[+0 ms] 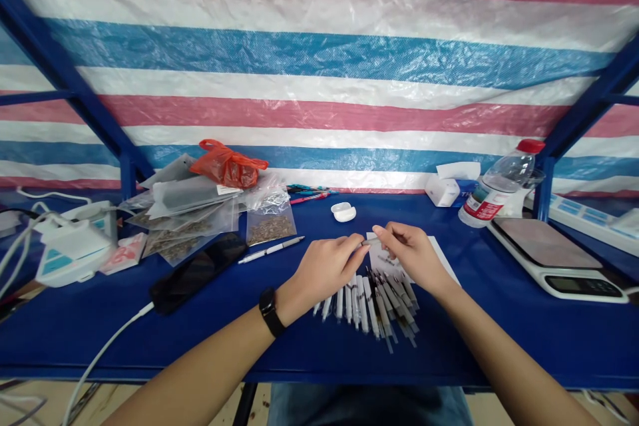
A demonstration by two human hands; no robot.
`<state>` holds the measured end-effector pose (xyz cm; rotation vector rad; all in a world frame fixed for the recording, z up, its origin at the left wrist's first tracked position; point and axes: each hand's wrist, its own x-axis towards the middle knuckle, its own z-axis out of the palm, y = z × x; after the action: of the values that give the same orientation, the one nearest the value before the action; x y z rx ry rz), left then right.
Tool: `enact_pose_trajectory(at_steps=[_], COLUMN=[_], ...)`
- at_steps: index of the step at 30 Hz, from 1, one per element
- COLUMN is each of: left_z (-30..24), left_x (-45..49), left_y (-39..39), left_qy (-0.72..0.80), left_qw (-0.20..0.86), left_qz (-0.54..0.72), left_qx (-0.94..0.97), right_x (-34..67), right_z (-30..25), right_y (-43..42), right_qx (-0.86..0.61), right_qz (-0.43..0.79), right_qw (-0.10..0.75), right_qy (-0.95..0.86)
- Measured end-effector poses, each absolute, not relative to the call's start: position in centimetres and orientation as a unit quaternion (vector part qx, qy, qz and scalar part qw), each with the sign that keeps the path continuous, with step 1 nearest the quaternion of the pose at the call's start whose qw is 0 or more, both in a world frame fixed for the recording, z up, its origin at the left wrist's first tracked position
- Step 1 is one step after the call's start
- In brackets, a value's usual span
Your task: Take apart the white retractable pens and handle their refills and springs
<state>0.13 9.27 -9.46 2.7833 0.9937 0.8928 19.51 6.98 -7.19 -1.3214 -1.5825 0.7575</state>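
Observation:
Above the blue table (284,339), my left hand (323,265) and my right hand (415,256) meet fingertip to fingertip. Both pinch a small thin greyish tube (370,240), mostly covered by the fingers. A dark watch is on my left wrist. Just below the hands lies a row of white pens (360,303). To its right is a pile of thin grey pieces with dark tips and clear ends (394,306), whose kind I cannot make out. Beneath my right hand a white sheet of paper (443,259) carries several small dark pieces.
An open white earbud case (343,212), a single white pen (271,249) and a black phone (200,276) lie nearby. Bags of brown bits (271,229) and a red bag (227,165) are behind. A bottle (494,193), tissue box (444,191) and scale (549,249) stand right.

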Motion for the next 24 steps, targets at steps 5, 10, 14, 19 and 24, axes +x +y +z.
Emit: enact_pose_trajectory(at_steps=[5,10,14,19,24], left_z=[-9.4,-9.8,-9.6,-9.0,-7.9], left_x=[-0.1,-0.1,-0.1,0.2,-0.6], left_y=[9.6,9.9,9.7,9.0,9.2], left_qy=[0.337,0.307,0.289,0.280,0.325], left_qw=[0.022,-0.019,-0.134,-0.221,-0.154], left_qz=[0.283,0.274,0.282,0.279,0.199], left_qx=[0.898,0.911,0.905,0.892,0.912], right_x=[19.5,19.2,18.7,18.0,18.0], right_z=[-7.0,-7.2,-7.2,-7.2,-7.8], right_y=[6.7,6.9,6.9,6.9,6.8], right_qx=[-0.498,-0.507,-0.500,-0.477,-0.552], right_qz=[0.345,0.337,0.392,0.495,0.451], right_qw=[0.446,0.431,0.456,0.482,0.459], right_qy=[-0.658,-0.666,-0.624,-0.543,-0.530])
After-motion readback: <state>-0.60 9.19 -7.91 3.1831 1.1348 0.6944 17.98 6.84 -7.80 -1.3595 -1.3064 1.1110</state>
